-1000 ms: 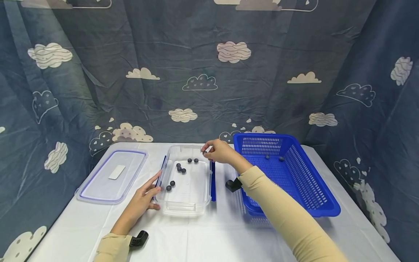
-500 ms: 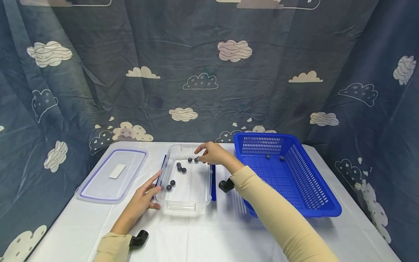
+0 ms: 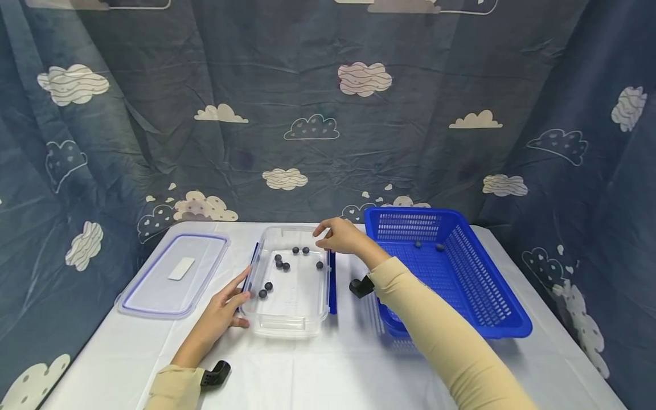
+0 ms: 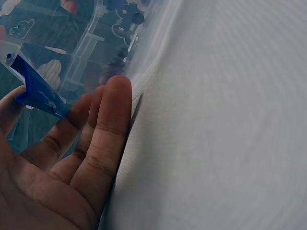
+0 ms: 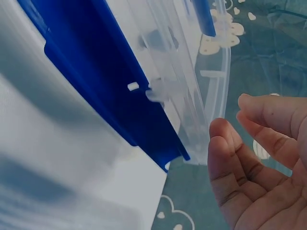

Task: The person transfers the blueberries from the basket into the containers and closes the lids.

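Left hand [image 3: 221,319] bracing clear tub [image 3: 292,307] at centre frame with flat fingers to steady it, right hand [image 3: 342,236] hovering empty, loosely curled, over berries [image 3: 283,266] inside

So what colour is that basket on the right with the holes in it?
The basket is bright blue, clearest in the head view.

Head view looks down; blurry wrist views sit close, seemingly sharing the clear container [image 3: 289,285].

On the tabletop [image 3: 328,364] the lid [image 3: 174,274] lies left, the container [image 3: 289,310] with berries [image 3: 283,266] in the middle, the basket [image 3: 507,327] right, holding two more
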Demonstrator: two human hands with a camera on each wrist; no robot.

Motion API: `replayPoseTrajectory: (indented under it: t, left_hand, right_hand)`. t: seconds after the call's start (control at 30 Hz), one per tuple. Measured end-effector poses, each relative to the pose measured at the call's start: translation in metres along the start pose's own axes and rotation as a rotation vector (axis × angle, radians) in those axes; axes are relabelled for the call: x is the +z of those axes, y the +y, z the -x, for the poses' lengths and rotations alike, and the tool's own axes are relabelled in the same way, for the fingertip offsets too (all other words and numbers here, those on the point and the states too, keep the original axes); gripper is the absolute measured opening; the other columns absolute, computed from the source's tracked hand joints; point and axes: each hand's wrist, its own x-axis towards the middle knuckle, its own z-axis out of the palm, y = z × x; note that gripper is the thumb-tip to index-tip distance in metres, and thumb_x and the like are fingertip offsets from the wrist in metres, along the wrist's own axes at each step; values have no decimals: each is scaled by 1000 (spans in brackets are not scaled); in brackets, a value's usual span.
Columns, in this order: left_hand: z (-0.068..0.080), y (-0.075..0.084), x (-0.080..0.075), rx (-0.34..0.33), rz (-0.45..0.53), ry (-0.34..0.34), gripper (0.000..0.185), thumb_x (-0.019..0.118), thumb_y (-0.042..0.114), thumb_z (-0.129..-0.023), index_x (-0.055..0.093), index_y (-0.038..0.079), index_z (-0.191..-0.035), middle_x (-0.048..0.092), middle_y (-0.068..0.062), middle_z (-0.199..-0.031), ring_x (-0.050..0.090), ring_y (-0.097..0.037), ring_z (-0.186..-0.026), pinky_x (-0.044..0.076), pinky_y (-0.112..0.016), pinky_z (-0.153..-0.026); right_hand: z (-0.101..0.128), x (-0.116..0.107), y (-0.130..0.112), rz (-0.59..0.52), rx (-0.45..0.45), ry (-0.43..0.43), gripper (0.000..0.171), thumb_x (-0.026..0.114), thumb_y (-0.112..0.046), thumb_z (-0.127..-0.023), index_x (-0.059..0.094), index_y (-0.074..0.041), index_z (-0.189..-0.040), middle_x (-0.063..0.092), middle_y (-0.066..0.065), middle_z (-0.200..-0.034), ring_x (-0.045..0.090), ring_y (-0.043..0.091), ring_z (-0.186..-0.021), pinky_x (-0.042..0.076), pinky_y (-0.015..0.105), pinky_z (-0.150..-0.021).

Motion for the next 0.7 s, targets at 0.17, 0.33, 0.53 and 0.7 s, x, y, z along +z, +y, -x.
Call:
replayPoseTrajectory:
  t: [0.17, 0.33, 0.53, 0.7]
  left_hand:
    - [1, 0, -1, -1, 5, 1, 61, 57, 22, -111, 39, 30, -168, 50, -30, -141, 59, -28, -108, 68, -35, -71]
    - [1, 0, -1, 3, 9, -3, 61, 58, 22, -110, 39, 30, -168, 50, -30, -140, 58, -28, -108, 68, -36, -70]
    - [1, 0, 0, 6, 7, -4, 61, 58, 22, -110, 39, 30, -168, 50, -29, -139, 57, -28, -108, 68, -36, -70]
    - [1, 1, 0, 5, 1, 1, 61, 58, 22, -110, 39, 30, -168, 50, -28, -138, 57, -28, -109, 68, -36, -70]
  right_hand:
    - [2, -8, 4, -1, 9, 9, 29, 71, -18, -103, 73, -6, -129, 80, 14, -103, 76, 25, -85, 62, 28, -72]
    - [4, -17, 13, 13, 10, 29, 29, 70, -18, -103, 73, -6, -129, 80, 18, -105, 75, 20, -82, 63, 28, -72]
    - [7, -31, 30, -2, 35, 62, 29, 71, -17, -103, 73, -4, -128, 78, 17, -97, 75, 23, -90, 66, 31, -78]
    - [13, -44, 45, -19, 78, 100, 27, 70, -18, -104, 73, -6, -128, 76, 13, -95, 76, 26, -93, 67, 36, -83]
